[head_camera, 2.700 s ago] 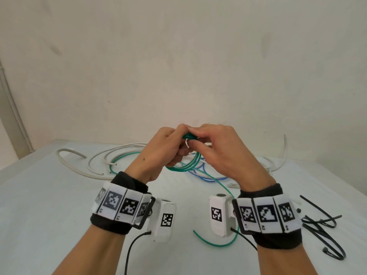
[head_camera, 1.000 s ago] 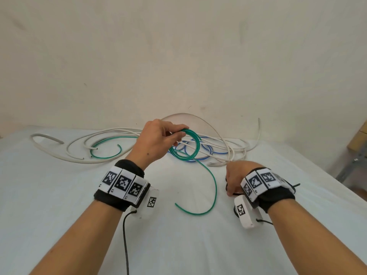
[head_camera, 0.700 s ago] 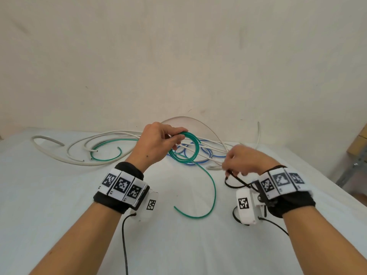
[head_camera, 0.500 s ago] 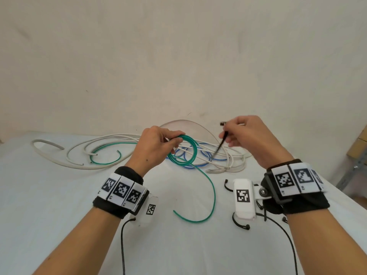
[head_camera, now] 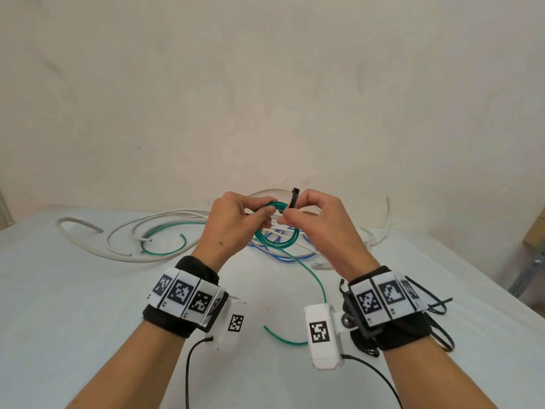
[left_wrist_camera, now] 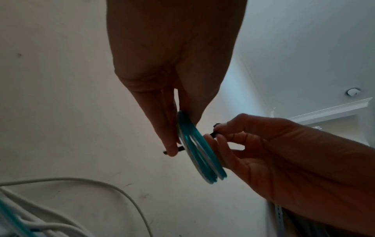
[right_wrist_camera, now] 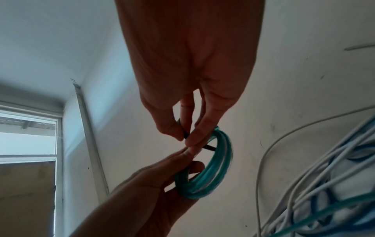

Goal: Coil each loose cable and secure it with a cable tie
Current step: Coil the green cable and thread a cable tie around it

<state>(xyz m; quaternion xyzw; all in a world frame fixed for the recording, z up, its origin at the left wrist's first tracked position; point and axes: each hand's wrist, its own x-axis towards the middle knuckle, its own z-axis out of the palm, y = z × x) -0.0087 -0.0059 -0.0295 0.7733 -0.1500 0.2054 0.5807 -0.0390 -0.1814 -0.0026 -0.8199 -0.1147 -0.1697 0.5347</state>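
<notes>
The left hand [head_camera: 233, 222] holds a small coil of green cable [head_camera: 275, 231] up above the white worktop [head_camera: 73, 305], its grip closed on the top of the coil with fingers and thumb pinching the loops together. One loose end of this cable trails down to the worktop and curves toward the near side. The right hand [head_camera: 318, 222], just beside the left, has its grip pinched on a black cable tie [head_camera: 294, 197]; the tie's head stands up above the fingers, and in the right wrist view the strap passes through the coil's opening. Farther back on the worktop lie loose white cables [head_camera: 124, 243], a blue cable [head_camera: 283, 255] and a second green cable [head_camera: 165, 246]. More black cable ties [head_camera: 439, 302] lie at the right, near the right wrist.
</notes>
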